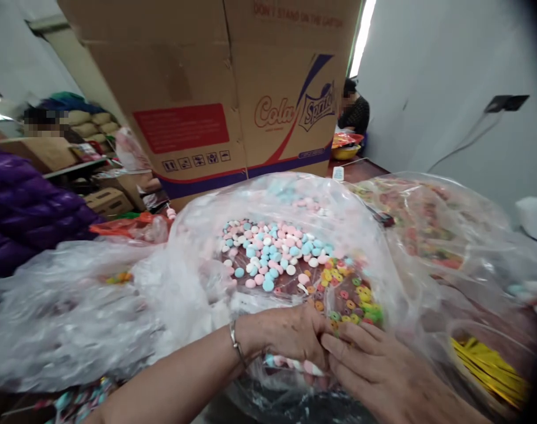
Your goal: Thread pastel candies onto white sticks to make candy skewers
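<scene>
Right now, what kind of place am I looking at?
Probably a small candy-packing workroom. Big clear plastic bags hold loose pastel candies and ring sweets, a large shipping carton stands behind, and gold twist ties lie ready. Both hands pinch a small filled packet.

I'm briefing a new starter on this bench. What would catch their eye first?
The heap of pastel candies in the middle, inside a clear bag, with bright ring candies at its right. Behind looms a big carton. At the bottom, the left hand and right hand meet over a small candy packet.
</scene>
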`<move>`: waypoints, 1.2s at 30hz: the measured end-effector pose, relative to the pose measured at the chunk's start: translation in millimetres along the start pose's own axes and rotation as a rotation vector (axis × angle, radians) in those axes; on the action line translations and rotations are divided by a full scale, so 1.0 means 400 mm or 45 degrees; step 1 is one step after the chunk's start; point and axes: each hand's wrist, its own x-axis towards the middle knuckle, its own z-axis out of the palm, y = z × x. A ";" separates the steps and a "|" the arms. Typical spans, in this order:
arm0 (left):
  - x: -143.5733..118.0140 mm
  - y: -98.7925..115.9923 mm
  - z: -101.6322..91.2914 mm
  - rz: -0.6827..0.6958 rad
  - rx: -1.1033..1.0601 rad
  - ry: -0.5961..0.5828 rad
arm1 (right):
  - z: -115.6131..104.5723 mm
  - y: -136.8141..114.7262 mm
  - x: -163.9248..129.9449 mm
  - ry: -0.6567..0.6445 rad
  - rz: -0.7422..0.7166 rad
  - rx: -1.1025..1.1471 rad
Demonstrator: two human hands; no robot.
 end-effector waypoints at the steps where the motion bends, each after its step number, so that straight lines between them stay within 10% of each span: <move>1: -0.002 0.004 0.000 -0.053 0.111 -0.078 | -0.002 -0.001 0.004 -0.001 -0.016 0.012; 6: -0.016 0.006 0.014 0.083 0.568 -0.096 | -0.002 -0.030 0.001 -0.019 0.090 -0.117; 12: 0.012 -0.055 0.080 0.698 1.470 0.675 | 0.068 -0.034 -0.011 0.058 0.587 -0.417; 17: 0.019 -0.097 0.117 1.252 1.242 1.151 | 0.090 0.017 0.011 0.384 1.114 -0.044; 19: 0.004 -0.103 0.121 1.232 0.974 1.097 | 0.080 0.024 0.028 0.496 1.252 0.175; 24: -0.020 -0.055 0.088 0.458 -0.295 0.606 | 0.061 -0.023 0.075 0.573 1.209 0.440; 27: -0.036 -0.003 0.038 0.507 -0.874 0.423 | 0.061 -0.050 0.086 0.539 1.131 0.541; 31: -0.071 0.011 -0.013 0.611 -0.543 0.061 | 0.059 -0.039 0.077 0.520 1.269 0.694; 36: -0.064 -0.018 -0.009 0.307 -0.618 0.283 | 0.069 -0.062 0.085 0.567 1.166 0.703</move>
